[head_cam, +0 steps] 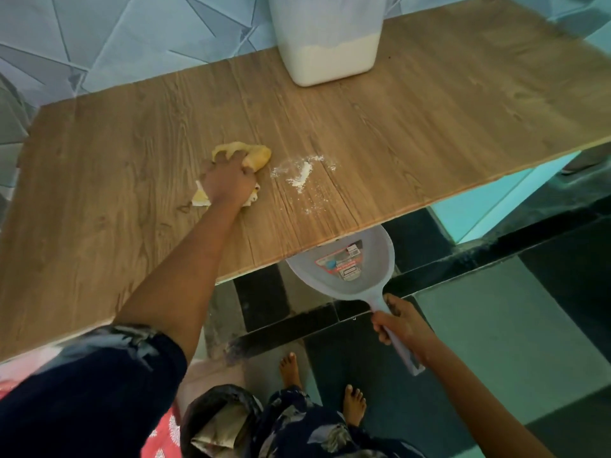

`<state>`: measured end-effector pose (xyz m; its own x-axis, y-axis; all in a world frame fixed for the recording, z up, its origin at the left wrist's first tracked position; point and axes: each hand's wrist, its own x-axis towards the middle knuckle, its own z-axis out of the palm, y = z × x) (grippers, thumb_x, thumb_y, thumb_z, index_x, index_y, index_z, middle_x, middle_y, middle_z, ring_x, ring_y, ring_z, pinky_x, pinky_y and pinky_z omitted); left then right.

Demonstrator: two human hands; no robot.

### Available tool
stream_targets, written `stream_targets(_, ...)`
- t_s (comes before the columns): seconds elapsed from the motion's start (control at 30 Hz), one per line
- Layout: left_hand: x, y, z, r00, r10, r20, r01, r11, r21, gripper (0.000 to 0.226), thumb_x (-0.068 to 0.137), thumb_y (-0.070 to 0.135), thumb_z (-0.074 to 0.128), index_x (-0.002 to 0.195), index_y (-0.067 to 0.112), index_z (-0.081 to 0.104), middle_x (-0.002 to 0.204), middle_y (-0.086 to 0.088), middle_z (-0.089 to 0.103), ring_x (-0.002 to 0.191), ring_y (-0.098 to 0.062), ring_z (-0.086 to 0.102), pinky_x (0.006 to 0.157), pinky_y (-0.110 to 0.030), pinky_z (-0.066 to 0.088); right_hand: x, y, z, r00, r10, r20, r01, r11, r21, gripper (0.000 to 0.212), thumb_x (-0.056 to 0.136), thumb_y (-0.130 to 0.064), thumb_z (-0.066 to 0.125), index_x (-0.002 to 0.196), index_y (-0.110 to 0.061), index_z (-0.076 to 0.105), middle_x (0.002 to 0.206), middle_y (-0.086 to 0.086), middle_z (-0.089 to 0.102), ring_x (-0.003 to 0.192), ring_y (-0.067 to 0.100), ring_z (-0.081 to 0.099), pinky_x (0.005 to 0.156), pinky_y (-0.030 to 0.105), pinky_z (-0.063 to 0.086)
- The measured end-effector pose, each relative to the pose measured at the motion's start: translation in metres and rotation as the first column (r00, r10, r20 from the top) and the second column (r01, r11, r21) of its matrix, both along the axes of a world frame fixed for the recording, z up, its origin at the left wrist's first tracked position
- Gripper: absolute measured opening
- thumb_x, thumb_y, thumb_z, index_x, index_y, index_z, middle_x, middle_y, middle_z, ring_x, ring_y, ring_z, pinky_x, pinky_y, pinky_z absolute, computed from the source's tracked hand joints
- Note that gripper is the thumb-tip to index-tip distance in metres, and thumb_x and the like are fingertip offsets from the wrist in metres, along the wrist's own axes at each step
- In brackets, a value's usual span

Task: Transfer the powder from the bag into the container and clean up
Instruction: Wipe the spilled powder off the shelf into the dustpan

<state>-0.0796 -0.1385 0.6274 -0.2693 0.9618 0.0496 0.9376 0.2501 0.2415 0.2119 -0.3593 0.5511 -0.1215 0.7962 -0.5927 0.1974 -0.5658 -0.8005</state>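
Note:
My left hand [228, 183] presses a crumpled yellow cloth [256, 155] onto the wooden table [429, 133]. Just right of the cloth lies a small patch of spilled white powder [302, 175], with specks trailing toward the front edge. My right hand [401, 325] grips the handle of a grey plastic dustpan [350, 269], whose scoop sits just under the table's front edge, below the spill. A translucent white container [327, 44], partly filled with white powder, stands at the back of the table.
A dark bin lined with a bag [218, 421], holding a crumpled brownish bag, stands on the floor by my bare feet [355, 403]. The floor is dark and pale tile. A patterned wall runs behind the table.

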Motion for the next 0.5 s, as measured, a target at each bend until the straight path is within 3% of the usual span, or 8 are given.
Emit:
stream_targets(0.13,0.054,-0.040,-0.002,0.985,-0.169,-0.030,0.170,0.984,0.051,0.043,0.093,0.026,0.040,0.135,0.027,0.045,0.142,-0.011,0.044,0.118,-0.039,0.042,0.091,-0.040,0.038,0.001,-0.011,0.010,1.000,0.020,0.011,-0.020,1.000,0.015,0.009,0.088,-0.010,0.057,0.095,-0.016,0.054,0.069,0.004,0.059,0.051,0.006,0.056,0.050,0.015,0.048)
stream_targets(0.5,0.141,-0.141,0.001,0.920,-0.392,0.021,0.388,0.915,0.111,0.044,0.083,0.026,0.051,0.127,0.030,0.053,0.132,-0.004,0.054,0.107,-0.029,0.052,0.083,-0.033,0.041,0.005,-0.028,0.026,0.999,0.018,-0.043,-0.015,0.998,0.054,0.006,0.088,-0.012,0.056,0.094,-0.014,0.056,0.071,0.005,0.060,0.056,0.012,0.056,0.055,0.022,0.048)
